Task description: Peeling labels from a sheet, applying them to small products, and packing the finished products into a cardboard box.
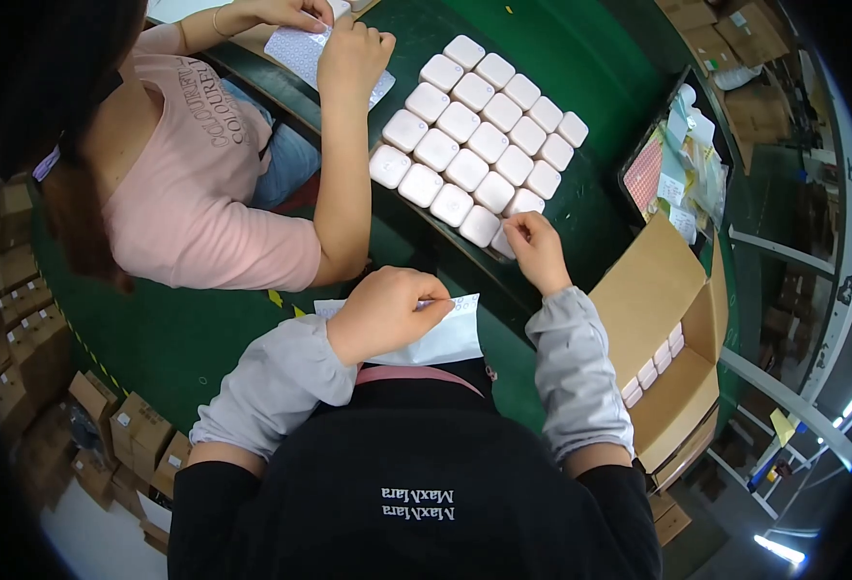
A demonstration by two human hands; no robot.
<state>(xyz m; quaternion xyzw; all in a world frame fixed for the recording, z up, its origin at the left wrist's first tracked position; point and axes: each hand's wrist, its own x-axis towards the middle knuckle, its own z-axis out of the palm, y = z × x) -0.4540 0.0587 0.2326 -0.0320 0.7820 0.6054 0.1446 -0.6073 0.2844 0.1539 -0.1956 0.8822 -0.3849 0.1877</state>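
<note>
Over my lap, my left hand (387,314) has its thumb and forefinger pinched together at the edge of a pale sticker sheet (437,340) with small round marks. The sheet shows on both sides of the hand. At the table's near edge, the curled fingers of my right hand (539,253) touch a white rounded-square case (503,245) at the right end of the nearest row. Whatever lies between those fingertips is hidden. Several like white cases (465,169) lie beside it in close rows, many with a small round mark near a corner.
To my left, a co-worker in a pink top (203,193) holds a patterned sheet (302,53) over the table. An open cardboard box (663,290) with white cases inside stands right. Beyond it sits a black tray (725,184) of papers and bags. Cartons (141,435) are stacked left.
</note>
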